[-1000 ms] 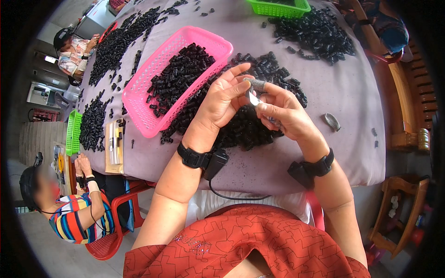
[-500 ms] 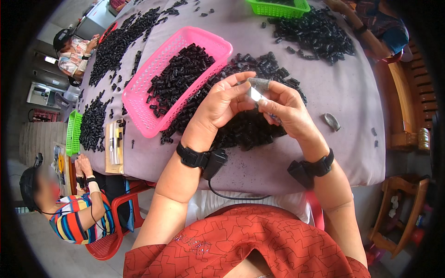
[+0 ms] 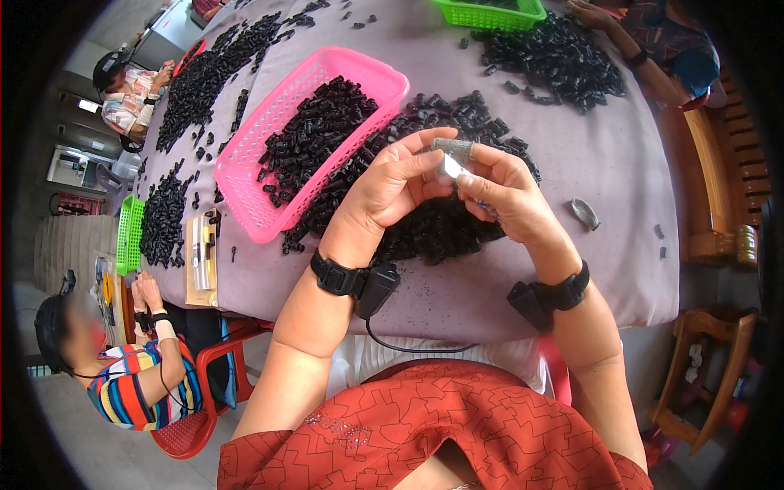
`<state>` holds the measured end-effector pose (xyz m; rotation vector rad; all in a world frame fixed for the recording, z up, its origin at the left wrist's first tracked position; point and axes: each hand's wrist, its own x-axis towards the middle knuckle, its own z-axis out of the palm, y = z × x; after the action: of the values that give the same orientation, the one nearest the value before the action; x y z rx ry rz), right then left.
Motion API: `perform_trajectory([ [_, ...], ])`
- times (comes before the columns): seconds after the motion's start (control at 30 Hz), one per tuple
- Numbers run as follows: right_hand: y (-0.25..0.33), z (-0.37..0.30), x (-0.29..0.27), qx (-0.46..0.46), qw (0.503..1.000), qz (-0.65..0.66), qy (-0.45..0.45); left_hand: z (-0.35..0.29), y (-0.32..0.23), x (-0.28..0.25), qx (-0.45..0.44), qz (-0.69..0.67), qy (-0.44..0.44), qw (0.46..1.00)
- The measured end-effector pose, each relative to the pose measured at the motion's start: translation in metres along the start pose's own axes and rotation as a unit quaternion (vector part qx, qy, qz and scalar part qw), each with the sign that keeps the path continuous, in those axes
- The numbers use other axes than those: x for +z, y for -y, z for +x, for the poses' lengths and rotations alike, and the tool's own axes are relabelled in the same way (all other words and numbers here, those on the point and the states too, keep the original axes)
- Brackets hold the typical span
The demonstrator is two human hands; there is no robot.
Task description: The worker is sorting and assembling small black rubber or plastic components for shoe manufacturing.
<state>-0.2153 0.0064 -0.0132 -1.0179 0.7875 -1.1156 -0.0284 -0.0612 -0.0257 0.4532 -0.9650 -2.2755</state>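
Above a heap of small black plastic parts (image 3: 441, 233), my two hands meet, both closed. My left hand (image 3: 392, 180) pinches a small shiny silver-white piece (image 3: 450, 167) between thumb and fingers. My right hand (image 3: 510, 192) grips the same piece from the other side, thumb pressed near its lower end. A grey, rough-looking band (image 3: 454, 149) lies at the right index fingertip; whether it is worn on the finger or held, I cannot tell. The fingers partly hide the shiny piece, so its exact kind is unclear.
A pink basket (image 3: 237, 192) with black parts stands left of my hands. A curled grey piece (image 3: 583, 214) lies to the right. More black parts (image 3: 563, 61) are heaped by a green basket (image 3: 490, 16). A cardboard piece with slim tools (image 3: 202, 260) lies left. Other people sit around the table.
My hands stay in nearly the same place, with only a slight shift of the fingers around the shiny piece. The co-worker's arm at the upper right has moved a little.
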Motion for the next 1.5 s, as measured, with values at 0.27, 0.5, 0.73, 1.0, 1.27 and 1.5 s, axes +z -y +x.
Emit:
perform_trajectory([
  [0.27,0.002,-0.001,0.001,0.015,0.999,0.011,0.039,0.002,0.003,-0.008,0.001,-0.019,-0.006,1.000],
  [0.5,0.000,0.001,0.000,0.012,0.999,0.024,0.037,0.002,0.005,-0.005,0.003,-0.020,-0.018,1.000],
  [0.73,-0.003,0.002,0.000,-0.002,1.000,0.014,0.004,0.004,0.009,-0.005,0.020,-0.040,-0.034,0.998],
  [1.0,-0.006,0.004,-0.005,0.004,1.000,0.015,0.002,0.003,0.010,-0.009,0.010,-0.052,-0.025,0.998],
  [1.27,-0.004,0.002,0.001,0.010,0.999,0.017,0.029,0.003,0.008,-0.005,0.031,-0.021,-0.051,0.998],
  [1.5,-0.004,0.004,-0.001,0.013,0.999,0.025,0.035,0.003,0.009,-0.006,0.033,-0.012,-0.065,0.997],
])
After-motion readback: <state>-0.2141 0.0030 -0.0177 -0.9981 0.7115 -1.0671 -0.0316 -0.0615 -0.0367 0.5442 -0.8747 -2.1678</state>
